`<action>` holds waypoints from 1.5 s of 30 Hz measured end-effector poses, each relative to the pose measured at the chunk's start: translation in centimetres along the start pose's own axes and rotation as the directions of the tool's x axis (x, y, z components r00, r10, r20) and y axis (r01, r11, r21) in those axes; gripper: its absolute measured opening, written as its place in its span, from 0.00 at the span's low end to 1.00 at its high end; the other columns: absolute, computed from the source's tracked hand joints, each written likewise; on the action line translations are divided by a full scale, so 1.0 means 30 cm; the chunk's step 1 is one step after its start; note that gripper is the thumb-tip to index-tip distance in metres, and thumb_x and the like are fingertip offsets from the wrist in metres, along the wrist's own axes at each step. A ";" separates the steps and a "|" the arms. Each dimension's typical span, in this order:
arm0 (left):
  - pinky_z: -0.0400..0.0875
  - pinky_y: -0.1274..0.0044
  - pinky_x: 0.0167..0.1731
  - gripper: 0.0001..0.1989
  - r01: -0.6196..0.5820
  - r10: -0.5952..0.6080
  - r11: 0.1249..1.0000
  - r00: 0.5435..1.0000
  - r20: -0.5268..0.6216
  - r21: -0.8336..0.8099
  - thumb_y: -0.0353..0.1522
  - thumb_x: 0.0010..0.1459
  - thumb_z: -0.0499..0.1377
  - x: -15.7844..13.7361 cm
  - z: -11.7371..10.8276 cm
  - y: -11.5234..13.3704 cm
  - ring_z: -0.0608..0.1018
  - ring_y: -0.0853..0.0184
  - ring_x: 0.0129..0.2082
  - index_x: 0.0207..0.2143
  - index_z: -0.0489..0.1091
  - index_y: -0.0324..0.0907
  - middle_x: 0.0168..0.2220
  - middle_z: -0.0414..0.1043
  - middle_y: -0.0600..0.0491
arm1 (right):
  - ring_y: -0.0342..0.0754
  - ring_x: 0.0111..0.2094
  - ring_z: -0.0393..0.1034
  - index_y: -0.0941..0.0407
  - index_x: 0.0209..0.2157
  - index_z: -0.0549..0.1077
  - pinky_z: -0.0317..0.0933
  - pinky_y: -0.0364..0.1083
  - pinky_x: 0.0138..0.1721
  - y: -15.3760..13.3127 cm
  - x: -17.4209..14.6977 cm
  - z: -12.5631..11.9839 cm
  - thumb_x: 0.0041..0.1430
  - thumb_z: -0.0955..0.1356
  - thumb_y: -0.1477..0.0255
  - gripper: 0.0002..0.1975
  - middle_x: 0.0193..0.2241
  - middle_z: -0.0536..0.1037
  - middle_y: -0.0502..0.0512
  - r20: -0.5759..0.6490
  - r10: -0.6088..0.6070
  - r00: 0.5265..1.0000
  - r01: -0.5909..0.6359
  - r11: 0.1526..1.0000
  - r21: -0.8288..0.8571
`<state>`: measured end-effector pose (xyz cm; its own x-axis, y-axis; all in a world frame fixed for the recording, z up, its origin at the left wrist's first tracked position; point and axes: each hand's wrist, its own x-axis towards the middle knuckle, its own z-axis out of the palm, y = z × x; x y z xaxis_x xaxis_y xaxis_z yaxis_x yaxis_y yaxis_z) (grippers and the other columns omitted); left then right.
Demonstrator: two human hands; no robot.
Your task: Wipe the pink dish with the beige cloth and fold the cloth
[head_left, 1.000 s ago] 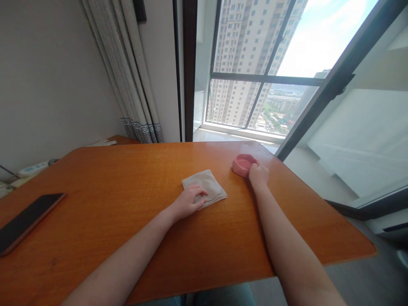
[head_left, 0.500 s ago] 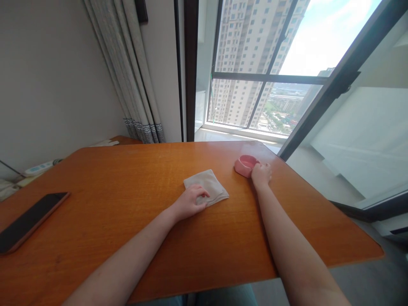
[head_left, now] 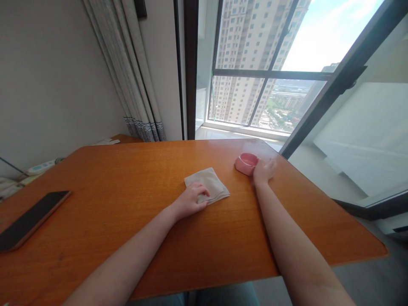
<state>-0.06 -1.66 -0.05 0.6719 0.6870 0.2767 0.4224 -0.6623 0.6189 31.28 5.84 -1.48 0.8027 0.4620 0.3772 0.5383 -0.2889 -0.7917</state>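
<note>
A folded pale cloth (head_left: 212, 182) lies flat near the middle of the wooden table. My left hand (head_left: 193, 199) rests on its near left part, fingers curved over it and thumb at the near edge. Farther right sits a pink ashtray (head_left: 247, 164), a small angular dish with a round hollow and a notched rim. My right hand (head_left: 265, 170) is just at its right side, fingers stretched away from the dish and slightly blurred. Whether the wrist side still touches the ashtray, I cannot tell.
A dark phone (head_left: 32, 221) lies on the table (head_left: 127, 170) at the left. Beyond the left edge is a white power strip (head_left: 41, 167). A grey curtain (head_left: 127, 76) hangs behind, and a dark-framed glass door (head_left: 318, 97) stands close to the table's right side.
My right hand has loosened from the ashtray's rim, its fingers now spread to the right. My left hand and the cloth stay together in place. The view has shifted slightly.
</note>
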 end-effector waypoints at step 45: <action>0.68 0.75 0.34 0.33 0.279 -0.745 0.650 0.048 -0.666 -0.707 0.26 0.49 0.52 -0.034 -0.207 -0.338 0.71 0.71 0.31 0.56 0.42 0.39 0.32 0.61 0.55 | 0.54 0.52 0.61 0.56 0.49 0.69 0.54 0.53 0.55 -0.179 -0.311 0.061 0.49 0.64 0.77 0.22 0.50 0.70 0.59 0.741 -0.599 0.305 0.657 0.695 0.291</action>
<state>-8.81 6.21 -2.03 -0.6875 0.7250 0.0418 0.0317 -0.0276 0.9991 20.43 4.62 -1.61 -0.2678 0.9349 0.2330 0.8269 0.3471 -0.4425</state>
